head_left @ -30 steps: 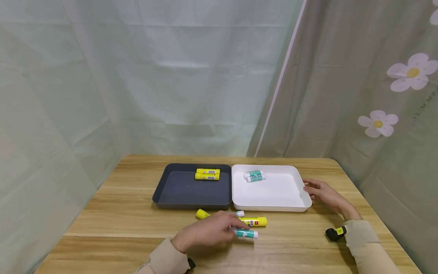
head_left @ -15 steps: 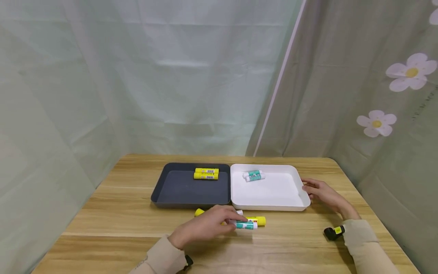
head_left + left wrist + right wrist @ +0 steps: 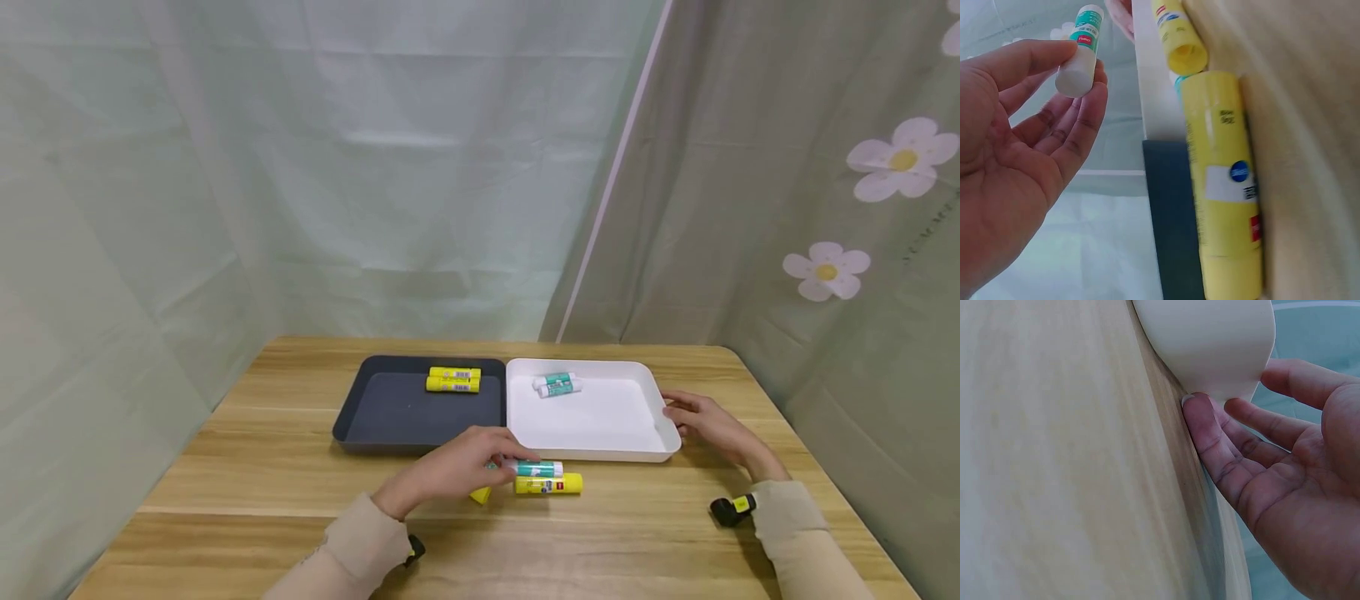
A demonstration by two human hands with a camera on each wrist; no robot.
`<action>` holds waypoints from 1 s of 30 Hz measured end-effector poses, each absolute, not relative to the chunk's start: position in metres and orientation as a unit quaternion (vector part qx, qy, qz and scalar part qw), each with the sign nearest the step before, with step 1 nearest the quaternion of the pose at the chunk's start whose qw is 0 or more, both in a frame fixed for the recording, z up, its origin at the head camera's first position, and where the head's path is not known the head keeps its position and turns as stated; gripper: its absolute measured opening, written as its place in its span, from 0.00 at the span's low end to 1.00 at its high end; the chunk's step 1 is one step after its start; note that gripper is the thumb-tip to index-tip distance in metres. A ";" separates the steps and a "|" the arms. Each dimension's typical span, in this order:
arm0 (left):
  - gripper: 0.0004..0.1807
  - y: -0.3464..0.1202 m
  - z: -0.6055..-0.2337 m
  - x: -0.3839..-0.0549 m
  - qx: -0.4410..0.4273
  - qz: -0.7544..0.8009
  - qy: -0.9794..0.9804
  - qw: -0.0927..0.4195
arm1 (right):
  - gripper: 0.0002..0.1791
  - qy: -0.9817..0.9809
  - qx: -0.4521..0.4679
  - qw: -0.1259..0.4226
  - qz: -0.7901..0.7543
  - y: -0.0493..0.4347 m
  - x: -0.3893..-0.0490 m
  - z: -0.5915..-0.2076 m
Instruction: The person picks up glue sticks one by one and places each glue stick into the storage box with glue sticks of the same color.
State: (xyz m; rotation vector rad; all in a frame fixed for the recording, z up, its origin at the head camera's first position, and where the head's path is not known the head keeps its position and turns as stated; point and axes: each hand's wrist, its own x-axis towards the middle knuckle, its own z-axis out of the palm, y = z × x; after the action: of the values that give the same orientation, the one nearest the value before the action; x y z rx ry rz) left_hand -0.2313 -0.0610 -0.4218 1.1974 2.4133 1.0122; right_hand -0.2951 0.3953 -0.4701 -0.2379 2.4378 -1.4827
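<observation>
My left hand (image 3: 468, 465) pinches a green-and-white glue stick (image 3: 538, 468) between thumb and fingers, held just above the table near the trays' front edges. In the left wrist view that glue stick (image 3: 1088, 37) has its white end towards the palm. Under and beside this hand lie a yellow glue stick (image 3: 549, 484) and a second yellow glue stick (image 3: 1222, 181), mostly hidden by the hand in the head view. A teal sliver shows behind them. My right hand (image 3: 716, 429) holds the right side of the white tray (image 3: 660, 446), thumb at the rim and fingers against the outer wall.
A dark grey tray (image 3: 352, 417) adjoins the white one on its left, with two yellow glue sticks (image 3: 453, 386) inside. Two green-and-white glue sticks (image 3: 558, 388) lie in the white tray. The wooden table (image 3: 247, 483) is backed by hanging curtains (image 3: 420, 183).
My left hand has lifted the green-and-white glue stick and carried it forward, towards the trays, past the yellow glue stick. My right hand has stayed at the white tray.
</observation>
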 end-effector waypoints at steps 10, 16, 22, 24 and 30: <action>0.19 -0.056 -0.410 -0.244 0.422 0.364 0.822 0.116 | 0.38 0.843 -0.082 0.138 -0.513 0.396 -0.296 -0.469; 0.19 -0.051 -0.405 -0.255 0.416 0.360 0.827 0.115 | 0.38 0.843 -0.083 0.138 -0.514 0.398 -0.295 -0.470; 0.19 -0.047 -0.399 -0.267 0.418 0.351 0.831 0.111 | 0.38 0.840 -0.081 0.139 -0.518 0.397 -0.294 -0.469; 0.19 -0.046 -0.396 -0.270 0.416 0.354 0.830 0.111 | 0.38 0.840 -0.083 0.141 -0.517 0.396 -0.295 -0.469; 0.19 -0.040 -0.393 -0.277 0.400 0.375 0.827 0.126 | 0.37 0.841 -0.084 0.138 -0.516 0.394 -0.294 -0.469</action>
State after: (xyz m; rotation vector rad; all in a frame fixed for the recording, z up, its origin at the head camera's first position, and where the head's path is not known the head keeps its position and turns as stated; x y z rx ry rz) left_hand -0.2773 -0.0403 -0.3929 1.1647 2.4075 1.0929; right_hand -0.2938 0.3944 -0.4687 -0.2434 2.4315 -1.4932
